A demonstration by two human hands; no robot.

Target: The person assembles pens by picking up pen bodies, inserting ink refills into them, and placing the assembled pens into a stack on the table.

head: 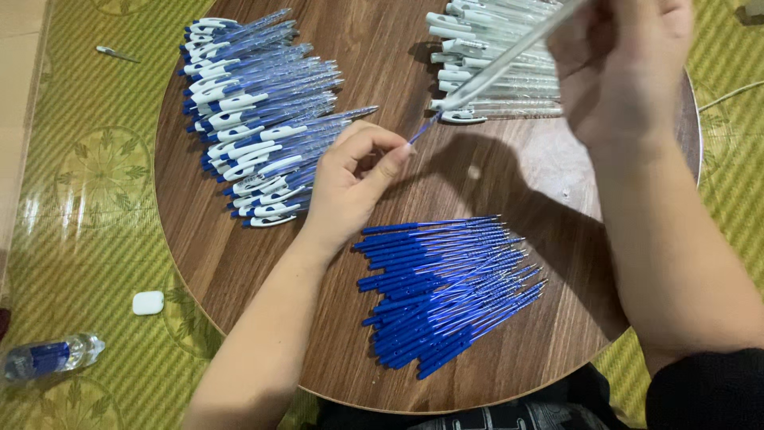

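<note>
Blue refill (422, 129), left fingers (390, 155), clear barrel (509, 57)

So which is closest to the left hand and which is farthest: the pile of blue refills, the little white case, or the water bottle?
From the left hand, in the head view:
1. Pile of blue refills, just below and right of it on the round table.
2. Little white case, on the green mat to the lower left.
3. Water bottle, farther out at the bottom left corner.
</note>
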